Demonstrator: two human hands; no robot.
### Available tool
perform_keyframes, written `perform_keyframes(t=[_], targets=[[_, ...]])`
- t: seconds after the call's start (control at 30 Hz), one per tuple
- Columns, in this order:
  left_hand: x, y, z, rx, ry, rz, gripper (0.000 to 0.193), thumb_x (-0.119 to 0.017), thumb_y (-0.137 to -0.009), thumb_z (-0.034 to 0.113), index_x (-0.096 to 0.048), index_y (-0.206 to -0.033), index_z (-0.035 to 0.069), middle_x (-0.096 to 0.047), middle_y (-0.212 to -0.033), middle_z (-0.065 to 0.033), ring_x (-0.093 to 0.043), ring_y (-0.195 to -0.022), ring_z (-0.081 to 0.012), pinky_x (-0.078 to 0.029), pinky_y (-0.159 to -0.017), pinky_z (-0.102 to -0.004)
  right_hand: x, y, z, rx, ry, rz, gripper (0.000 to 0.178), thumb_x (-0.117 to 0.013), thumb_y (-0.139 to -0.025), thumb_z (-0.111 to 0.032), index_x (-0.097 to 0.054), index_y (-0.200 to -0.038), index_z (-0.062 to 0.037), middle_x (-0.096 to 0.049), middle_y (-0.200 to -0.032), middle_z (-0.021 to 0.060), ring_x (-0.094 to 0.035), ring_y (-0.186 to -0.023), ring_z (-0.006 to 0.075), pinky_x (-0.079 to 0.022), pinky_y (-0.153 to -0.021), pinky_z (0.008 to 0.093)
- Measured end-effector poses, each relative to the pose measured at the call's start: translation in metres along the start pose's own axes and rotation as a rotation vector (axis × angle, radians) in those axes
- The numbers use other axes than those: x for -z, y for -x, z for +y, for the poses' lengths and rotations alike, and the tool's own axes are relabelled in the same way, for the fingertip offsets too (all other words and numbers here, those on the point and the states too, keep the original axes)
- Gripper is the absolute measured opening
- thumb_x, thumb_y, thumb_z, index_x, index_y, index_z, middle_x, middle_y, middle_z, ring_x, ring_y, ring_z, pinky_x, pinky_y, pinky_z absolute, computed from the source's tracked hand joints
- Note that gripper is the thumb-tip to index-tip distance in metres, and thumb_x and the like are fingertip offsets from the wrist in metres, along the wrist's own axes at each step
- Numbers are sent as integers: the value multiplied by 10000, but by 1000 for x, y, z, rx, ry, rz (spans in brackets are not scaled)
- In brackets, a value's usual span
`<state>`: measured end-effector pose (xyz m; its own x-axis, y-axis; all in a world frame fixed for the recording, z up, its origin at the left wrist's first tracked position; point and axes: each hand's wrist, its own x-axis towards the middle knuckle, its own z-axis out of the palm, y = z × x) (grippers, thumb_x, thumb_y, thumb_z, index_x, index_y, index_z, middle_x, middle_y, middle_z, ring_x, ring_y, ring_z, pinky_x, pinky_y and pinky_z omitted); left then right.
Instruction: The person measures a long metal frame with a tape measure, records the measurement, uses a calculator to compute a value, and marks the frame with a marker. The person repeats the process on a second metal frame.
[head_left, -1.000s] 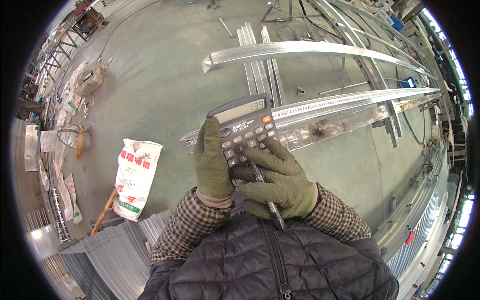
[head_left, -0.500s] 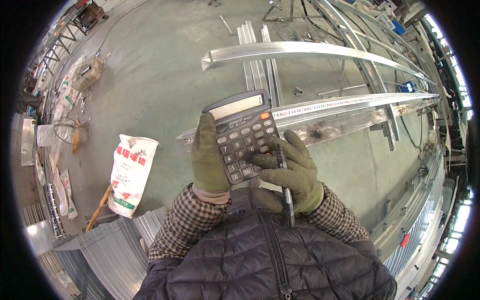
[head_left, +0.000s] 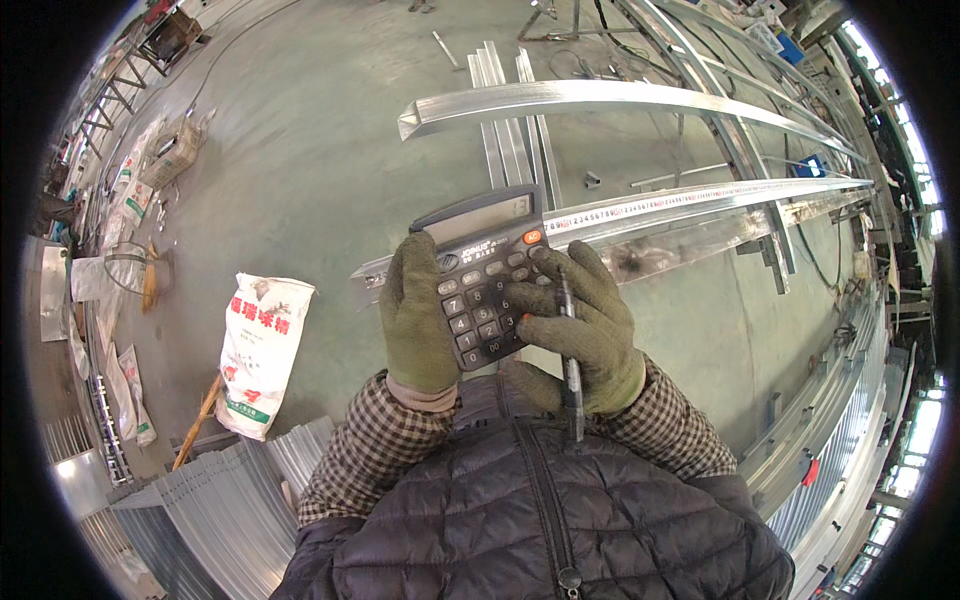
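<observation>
My left hand (head_left: 414,325), in an olive-green glove, grips a dark grey desk calculator (head_left: 470,262) by its left side. The calculator is tilted, its screen toward the far edge, and a few digits show there. Over its right side is my gloved right hand (head_left: 597,335), with a black pen (head_left: 572,390) held between its fingers. Fingertips of that hand lie at the keys and cover part of them; I cannot tell which key is touched. Beyond the calculator, a measuring tape (head_left: 640,206) lies stretched along a long metal bar (head_left: 680,212).
Another shiny metal profile (head_left: 560,95) lies across several bars farther off. At left a white printed sack (head_left: 262,350) stands beside a wooden stick (head_left: 198,420). Stacked metal profiles (head_left: 215,510) lie at lower left, more lengths (head_left: 820,440) at right.
My right hand has shifted slightly up and toward the calculator's upper keys. The screen shows more digits than before. My left hand keeps its hold, and the view has shifted a little.
</observation>
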<state>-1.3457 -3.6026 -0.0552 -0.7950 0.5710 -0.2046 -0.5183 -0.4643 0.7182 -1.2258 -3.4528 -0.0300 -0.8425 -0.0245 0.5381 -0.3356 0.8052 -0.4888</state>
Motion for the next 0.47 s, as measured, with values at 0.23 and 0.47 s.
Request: perform_keyframes(t=[0.23,0.47], targets=[[3,-1,-3,43,127,-24,645,-460,-1136,513,-611,-1353,-76,-759,-1149,-223,-798,-930,-286,-708,-743,-361,5,7,6,-37,9,20,393,-876,-766,-287,-759,-1111,-137,-794,-1185,124,-631,-1349,419,-365,-1208,601],[24,-15,-15,98,231,-14,708,-596,-1074,561,-582,-1435,-48,-738,-1265,-204,-785,-1029,-301,-702,-768,-400,9,46,27,-45,-62,73,404,-833,-801,-244,-761,-1179,-122,-809,-1153,147,-647,-1317,442,-371,-1207,604]])
